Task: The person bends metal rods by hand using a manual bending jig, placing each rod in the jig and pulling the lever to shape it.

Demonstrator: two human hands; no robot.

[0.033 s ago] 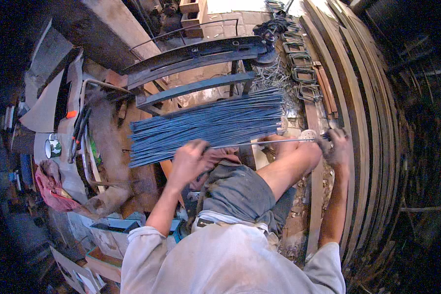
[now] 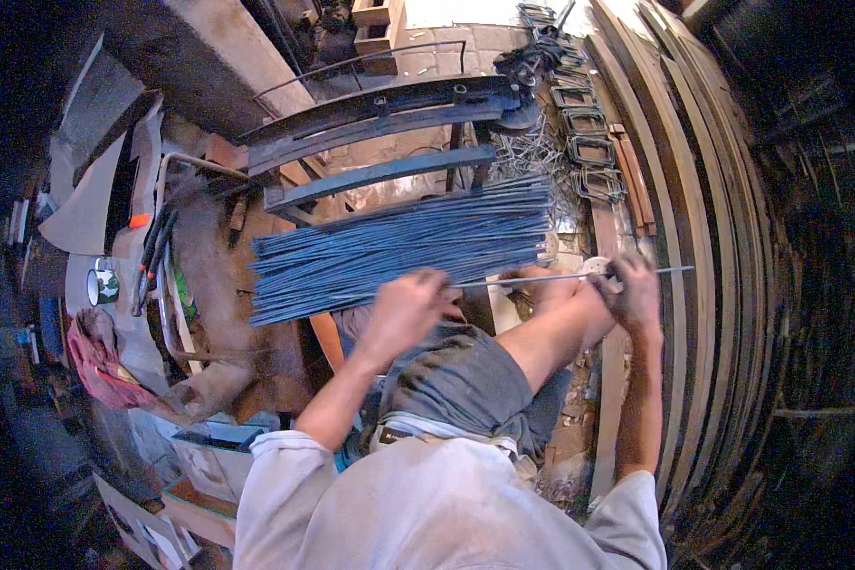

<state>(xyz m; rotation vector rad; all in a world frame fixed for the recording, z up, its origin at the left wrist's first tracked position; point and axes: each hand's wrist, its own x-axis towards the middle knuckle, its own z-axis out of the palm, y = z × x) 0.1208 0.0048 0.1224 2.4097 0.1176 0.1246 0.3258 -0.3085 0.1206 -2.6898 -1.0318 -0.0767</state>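
Clamping left hand (image 2: 408, 309) and right hand (image 2: 634, 290) around one thin rod (image 2: 565, 277), apparently for steadiness, I had the rod bundle (image 2: 399, 242) within easy reach at twelve o'clock.

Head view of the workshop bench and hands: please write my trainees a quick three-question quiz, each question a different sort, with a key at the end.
1. Multiple choice. What spans the gap between the left hand and the right hand?
A) a strip of cloth
B) a single thin rod
C) a wooden board

2. True or false. One end of the thin rod shows past the right hand, on the side away from the left hand.

3. Fill in the blank. In the picture, the mug is to the ____ of the rod pile.

Key: 1. B; 2. True; 3. left
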